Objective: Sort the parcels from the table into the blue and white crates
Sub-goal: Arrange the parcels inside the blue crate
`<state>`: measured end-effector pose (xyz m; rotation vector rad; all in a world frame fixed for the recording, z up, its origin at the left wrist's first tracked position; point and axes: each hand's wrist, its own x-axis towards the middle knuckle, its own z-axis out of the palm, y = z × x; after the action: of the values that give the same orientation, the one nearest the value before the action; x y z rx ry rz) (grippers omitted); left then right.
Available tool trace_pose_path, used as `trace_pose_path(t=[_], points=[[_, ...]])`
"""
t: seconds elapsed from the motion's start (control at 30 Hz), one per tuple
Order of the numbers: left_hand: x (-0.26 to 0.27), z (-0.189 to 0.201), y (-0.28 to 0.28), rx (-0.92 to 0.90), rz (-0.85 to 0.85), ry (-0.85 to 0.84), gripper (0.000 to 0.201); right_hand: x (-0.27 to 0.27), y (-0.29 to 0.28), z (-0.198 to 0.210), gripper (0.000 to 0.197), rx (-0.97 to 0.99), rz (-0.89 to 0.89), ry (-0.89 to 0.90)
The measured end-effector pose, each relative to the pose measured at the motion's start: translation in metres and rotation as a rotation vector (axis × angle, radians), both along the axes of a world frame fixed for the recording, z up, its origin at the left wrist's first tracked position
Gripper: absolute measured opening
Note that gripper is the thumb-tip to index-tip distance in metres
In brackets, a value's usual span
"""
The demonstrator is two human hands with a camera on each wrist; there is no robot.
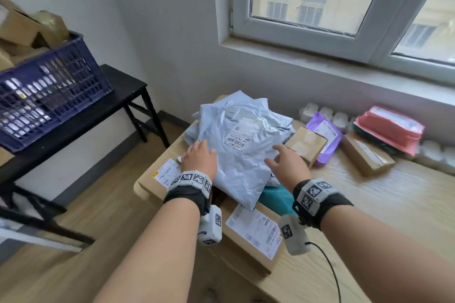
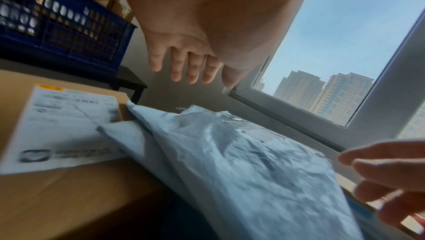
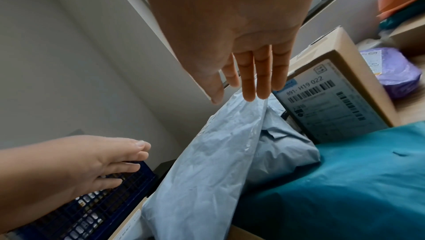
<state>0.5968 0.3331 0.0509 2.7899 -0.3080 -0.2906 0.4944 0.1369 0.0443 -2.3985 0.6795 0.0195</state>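
Note:
A large pale blue poly mailer [image 1: 236,147] with a barcode label lies on top of a pile of parcels at the table's left end. My left hand [image 1: 199,157] hovers over its left edge with straight fingers [image 2: 181,67]. My right hand [image 1: 285,162] reaches over its right edge, fingers [image 3: 255,80] straight and just above the bag [image 3: 207,167]. Neither hand grips anything. Under the mailer [image 2: 241,162] lie a big cardboard box [image 1: 246,236], another labelled box [image 2: 46,134] and a teal bag [image 3: 345,180]. The blue crate [image 1: 49,96], full of cardboard boxes, stands on a black side table at the left.
Right of the pile lie a small cardboard box [image 1: 305,145], a purple mailer [image 1: 327,135], a flat brown box [image 1: 366,155] and a pink mailer on a teal one [image 1: 389,128]. The wooden table [image 1: 394,204] runs under the window sill. No white crate is in view.

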Motion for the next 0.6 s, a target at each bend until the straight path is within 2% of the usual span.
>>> trace_pose_path(t=[0.33,0.5,0.6], points=[[0.099,-0.035,-0.005,0.004,-0.095,0.198,0.048,0.028,0.011,-0.014,0.040,0.009,-0.360,0.194],[0.113,-0.038,-0.012,0.075,-0.165,0.249,0.051,0.036,0.024,-0.022,0.039,0.078,-0.490,0.223],[0.118,-0.041,-0.014,0.078,-0.168,0.276,0.057,0.041,0.031,-0.025,0.025,0.078,-0.519,0.203]])
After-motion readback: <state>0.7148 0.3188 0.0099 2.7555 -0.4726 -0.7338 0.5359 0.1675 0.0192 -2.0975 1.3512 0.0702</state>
